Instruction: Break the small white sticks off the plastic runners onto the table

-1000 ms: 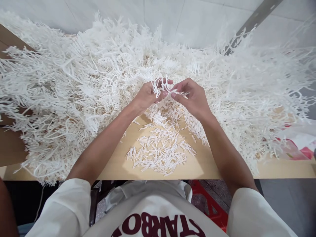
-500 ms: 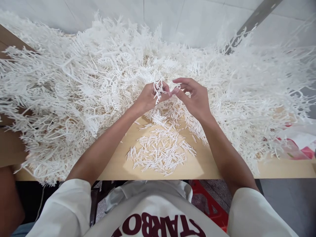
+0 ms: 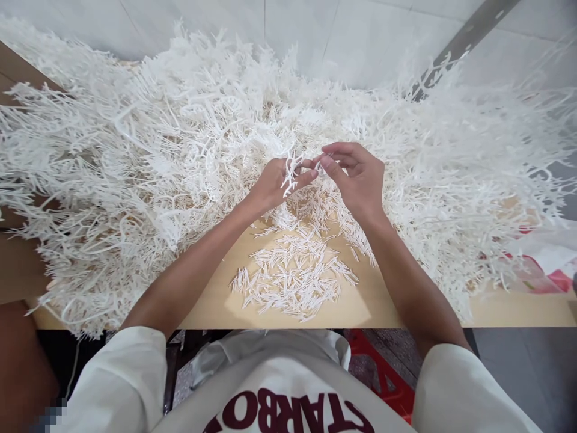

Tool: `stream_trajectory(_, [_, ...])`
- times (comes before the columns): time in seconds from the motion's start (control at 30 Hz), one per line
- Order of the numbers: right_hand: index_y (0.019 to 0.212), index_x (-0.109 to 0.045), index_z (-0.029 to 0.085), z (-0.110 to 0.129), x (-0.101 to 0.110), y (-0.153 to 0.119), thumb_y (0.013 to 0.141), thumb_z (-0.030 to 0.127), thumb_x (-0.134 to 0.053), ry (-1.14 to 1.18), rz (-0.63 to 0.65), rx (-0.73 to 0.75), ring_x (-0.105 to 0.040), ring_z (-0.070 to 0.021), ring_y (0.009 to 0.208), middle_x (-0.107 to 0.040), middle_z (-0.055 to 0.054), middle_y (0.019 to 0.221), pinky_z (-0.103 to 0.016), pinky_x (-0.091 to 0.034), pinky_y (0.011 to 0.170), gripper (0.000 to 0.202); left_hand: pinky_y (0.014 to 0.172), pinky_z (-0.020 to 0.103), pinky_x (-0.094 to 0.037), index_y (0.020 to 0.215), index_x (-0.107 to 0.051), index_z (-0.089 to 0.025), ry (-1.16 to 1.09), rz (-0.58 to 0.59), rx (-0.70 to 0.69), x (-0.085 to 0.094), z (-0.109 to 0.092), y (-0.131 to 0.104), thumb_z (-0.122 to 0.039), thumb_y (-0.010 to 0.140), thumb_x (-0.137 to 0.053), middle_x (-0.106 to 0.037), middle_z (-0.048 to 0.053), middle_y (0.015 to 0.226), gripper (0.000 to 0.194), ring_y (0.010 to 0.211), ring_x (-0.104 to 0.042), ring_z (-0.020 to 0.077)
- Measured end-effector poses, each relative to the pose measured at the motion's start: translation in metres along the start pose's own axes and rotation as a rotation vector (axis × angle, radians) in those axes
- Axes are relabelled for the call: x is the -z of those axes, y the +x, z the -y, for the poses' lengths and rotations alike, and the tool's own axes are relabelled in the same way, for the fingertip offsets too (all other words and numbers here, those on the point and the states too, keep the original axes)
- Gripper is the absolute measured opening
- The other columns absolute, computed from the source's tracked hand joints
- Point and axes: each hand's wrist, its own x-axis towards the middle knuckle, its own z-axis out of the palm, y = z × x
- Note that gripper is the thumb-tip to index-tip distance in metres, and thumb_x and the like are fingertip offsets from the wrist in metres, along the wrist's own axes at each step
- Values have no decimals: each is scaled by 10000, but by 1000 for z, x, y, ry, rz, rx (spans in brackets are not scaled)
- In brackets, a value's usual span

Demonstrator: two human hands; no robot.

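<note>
My left hand (image 3: pixel 274 183) is closed on a white branched piece (image 3: pixel 291 174), which stands out over its fingers. Close on its right, my right hand (image 3: pixel 360 177) pinches at the piece's thin end, the fingertips of both hands nearly touching. Below them a loose pile of short white sticks (image 3: pixel 293 276) lies on the wooden table (image 3: pixel 383 313). A large heap of white branched strands (image 3: pixel 202 132) spreads behind and to both sides of my hands.
At the right edge lies a clear and pink plastic bag (image 3: pixel 536 270). Cardboard (image 3: pixel 20 264) stands at the left. A tiled wall (image 3: pixel 306 30) rises behind the heap. Under the table a red stool (image 3: pixel 383 379) shows. Part of a person's limb is at the lower left.
My left fingers have opened slightly and shifted at the piece. My right hand has moved a little to the right, its fingers drawn closer together. The limb at the lower left reaches further in.
</note>
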Motion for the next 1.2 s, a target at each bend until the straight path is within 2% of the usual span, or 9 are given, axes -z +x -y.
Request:
stream_trajectory(0.17, [972,-607,289,-15,-5,-3,818,529,-606,7,-93,-7,-666,-154,803,-695,13,837,-333,-520,751,285,538,235,-310,769,-652,-181,12,82,-25,1,0,0,-480,820,-611,-475,-25,619,307,554,-365,63])
stream_trajectory(0.3, [988,-578,298,-45,0,2,857,515,-558,32,-276,-6,-661,-143,799,-676,15,833,-308,-513,699,254,530,233,-341,791,-661,-167,14,253,2,-2,-10,-5,-409,807,-639,-540,-7,641,243,559,-418,70])
stream_trajectory(0.4, [1102,-571,313,-52,5,7,876,533,-518,18,-187,0,-667,-149,857,-692,3,894,-313,-520,725,319,567,238,-372,779,-640,-166,-24,170,66,-7,-12,-6,-352,834,-607,-527,-16,639,197,562,-415,67])
stream_trajectory(0.53, [1035,-658,282,-28,0,5,885,574,-468,-48,49,21,-621,-165,1065,-680,-28,1121,-321,-512,829,379,586,239,-371,718,-605,-164,-62,27,83,-6,-2,-2,-359,854,-574,-486,-36,596,239,545,-395,59])
stream_trajectory(0.67, [900,-700,247,-10,-3,4,883,573,-477,-163,268,-1,-639,-151,881,-714,-23,935,-295,-488,753,395,559,239,-314,671,-560,-160,-9,47,62,0,5,3,-443,792,-626,-467,-37,601,315,563,-371,65])
stream_trajectory(0.77, [814,-671,234,-11,1,4,913,545,-445,-332,285,101,-594,-142,751,-681,-17,790,-304,-447,706,398,560,243,-290,635,-527,-169,126,56,29,1,6,4,-454,800,-591,-460,-28,597,335,572,-365,76])
stream_trajectory(0.93, [669,-507,223,-11,8,4,979,457,-287,-649,353,330,-496,-170,737,-546,-36,685,-352,-392,722,446,565,273,-215,621,-504,-189,476,-3,-80,-3,10,2,-356,804,-570,-363,-32,540,256,530,-240,87])
stream_trajectory(1.13, [600,-338,224,4,8,-2,986,388,-276,-730,297,454,-405,-147,623,-428,-15,591,-337,-353,619,424,561,266,-248,633,-494,-182,397,38,-130,-5,12,1,-272,837,-502,-409,-27,556,223,527,-314,88])
stream_trajectory(1.2, [588,-337,225,16,3,-10,993,366,-249,-673,271,538,-367,-133,558,-390,1,548,-327,-344,564,437,547,264,-254,600,-465,-177,392,-21,-75,-2,12,3,-251,836,-495,-415,-30,542,249,512,-319,82])
